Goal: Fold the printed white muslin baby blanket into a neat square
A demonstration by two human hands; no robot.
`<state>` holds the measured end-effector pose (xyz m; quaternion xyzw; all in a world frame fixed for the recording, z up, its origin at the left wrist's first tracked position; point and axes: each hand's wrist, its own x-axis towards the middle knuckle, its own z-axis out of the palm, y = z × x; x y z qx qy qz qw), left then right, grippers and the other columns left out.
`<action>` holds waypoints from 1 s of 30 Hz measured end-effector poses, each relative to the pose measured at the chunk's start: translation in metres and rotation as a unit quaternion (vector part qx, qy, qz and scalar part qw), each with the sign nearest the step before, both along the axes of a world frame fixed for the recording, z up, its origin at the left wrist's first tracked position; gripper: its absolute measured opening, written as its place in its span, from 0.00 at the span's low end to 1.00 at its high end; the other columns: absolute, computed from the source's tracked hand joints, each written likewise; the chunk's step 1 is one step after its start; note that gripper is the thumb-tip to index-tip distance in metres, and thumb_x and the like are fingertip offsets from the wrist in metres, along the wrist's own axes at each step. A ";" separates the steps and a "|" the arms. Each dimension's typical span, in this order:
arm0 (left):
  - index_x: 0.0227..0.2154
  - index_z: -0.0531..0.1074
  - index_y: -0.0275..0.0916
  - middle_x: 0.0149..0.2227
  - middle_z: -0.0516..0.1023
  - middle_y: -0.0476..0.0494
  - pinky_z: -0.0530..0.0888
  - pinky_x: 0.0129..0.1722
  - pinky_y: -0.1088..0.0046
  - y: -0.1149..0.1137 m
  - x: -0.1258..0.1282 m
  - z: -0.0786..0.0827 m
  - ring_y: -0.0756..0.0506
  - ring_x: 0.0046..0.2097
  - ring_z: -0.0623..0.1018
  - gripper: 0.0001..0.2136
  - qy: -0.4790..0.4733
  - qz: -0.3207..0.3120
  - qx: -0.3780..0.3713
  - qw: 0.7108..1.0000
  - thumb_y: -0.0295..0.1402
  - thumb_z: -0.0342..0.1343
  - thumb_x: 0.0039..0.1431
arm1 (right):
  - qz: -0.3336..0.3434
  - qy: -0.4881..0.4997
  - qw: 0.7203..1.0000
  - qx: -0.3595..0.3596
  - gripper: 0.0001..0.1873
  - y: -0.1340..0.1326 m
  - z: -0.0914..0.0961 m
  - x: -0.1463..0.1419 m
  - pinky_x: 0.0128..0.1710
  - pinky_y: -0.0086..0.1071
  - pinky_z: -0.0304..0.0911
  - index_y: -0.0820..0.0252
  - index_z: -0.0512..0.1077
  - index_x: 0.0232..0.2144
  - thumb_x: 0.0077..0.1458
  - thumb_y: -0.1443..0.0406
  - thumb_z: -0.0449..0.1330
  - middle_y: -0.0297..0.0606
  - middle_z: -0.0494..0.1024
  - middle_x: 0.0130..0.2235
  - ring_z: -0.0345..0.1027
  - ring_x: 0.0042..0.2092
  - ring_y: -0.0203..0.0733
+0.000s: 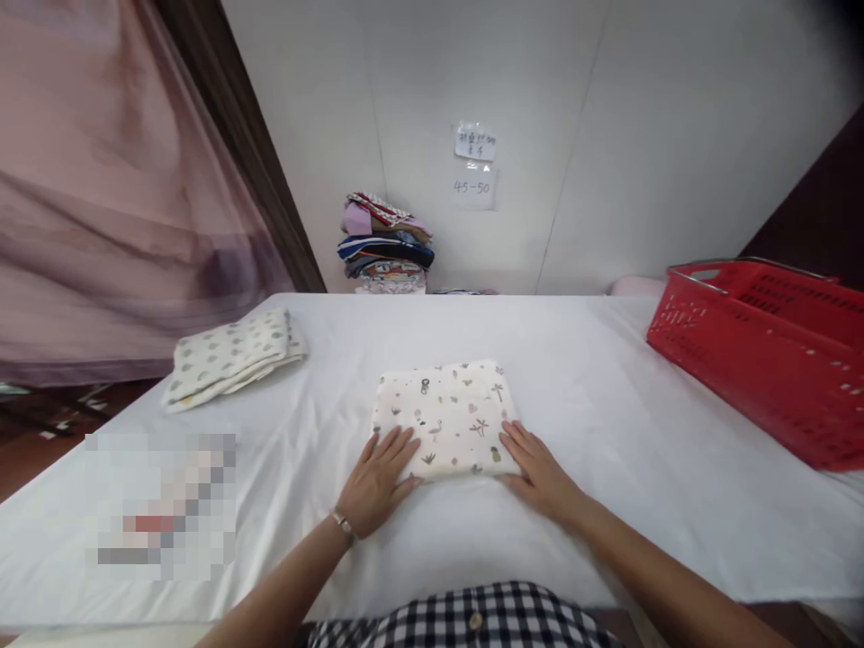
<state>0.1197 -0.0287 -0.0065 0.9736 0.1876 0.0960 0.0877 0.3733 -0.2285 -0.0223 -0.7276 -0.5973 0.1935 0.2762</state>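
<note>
A folded white cloth [452, 409] printed with palms, flamingos and pineapples lies flat in front of me on the white-covered table [580, 378]. My left hand [384, 477] rests on its near left corner, fingers stretched out over the fabric. At the near right corner, my right hand [540, 472] touches the edge with its fingers extended flat. Neither hand grips the cloth. A second folded cloth [233, 360], cream with grey-green leaf-like spots, lies at the left side of the table.
A red plastic basket [762, 351] with wire handles stands at the right. Beyond the table's far edge is a stack of folded fabrics [388, 247] against the wall. A pixelated patch covers something at the near left. A pink curtain [121, 198] hangs at left.
</note>
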 end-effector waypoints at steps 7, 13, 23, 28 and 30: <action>0.56 0.61 0.47 0.59 0.61 0.45 0.55 0.59 0.55 0.013 0.003 0.008 0.42 0.61 0.59 0.22 0.062 0.021 0.005 0.998 0.45 0.42 0.60 | -0.213 0.294 0.925 0.111 0.21 0.016 0.020 0.040 0.55 0.39 0.56 0.56 0.70 0.47 0.53 0.55 0.53 0.39 0.69 0.53 0.61 0.55 0.43; 0.53 0.66 0.44 0.60 0.60 0.42 0.53 0.58 0.51 0.006 0.054 0.017 0.39 0.62 0.57 0.22 0.039 0.071 0.054 0.995 0.45 0.42 0.59 | -0.260 0.423 0.866 0.055 0.17 0.060 0.027 0.066 0.34 0.33 0.66 0.64 0.72 0.42 0.49 0.65 0.55 0.44 0.76 0.40 0.71 0.36 0.40; 0.60 0.55 0.43 0.63 0.51 0.45 0.49 0.60 0.52 0.003 0.072 -0.003 0.41 0.64 0.51 0.27 0.109 0.101 0.034 0.988 0.49 0.38 0.60 | -0.191 0.202 0.960 0.040 0.14 0.065 0.029 0.035 0.35 0.30 0.59 0.59 0.73 0.38 0.48 0.63 0.56 0.36 0.74 0.33 0.66 0.34 0.38; 0.59 0.56 0.43 0.63 0.53 0.44 0.50 0.60 0.52 0.000 0.071 -0.002 0.41 0.63 0.52 0.27 0.096 0.097 0.050 0.989 0.49 0.38 0.60 | -0.142 -0.024 0.988 0.048 0.17 0.063 0.036 0.005 0.38 0.30 0.56 0.58 0.68 0.46 0.53 0.65 0.51 0.40 0.71 0.41 0.65 0.40 0.40; 0.59 0.56 0.44 0.62 0.54 0.44 0.50 0.59 0.52 -0.001 0.070 -0.003 0.41 0.63 0.53 0.27 0.085 0.094 0.053 0.991 0.49 0.38 0.60 | -0.131 -0.053 0.989 0.041 0.17 0.065 0.035 0.001 0.38 0.30 0.57 0.58 0.67 0.47 0.55 0.64 0.49 0.41 0.71 0.42 0.65 0.40 0.40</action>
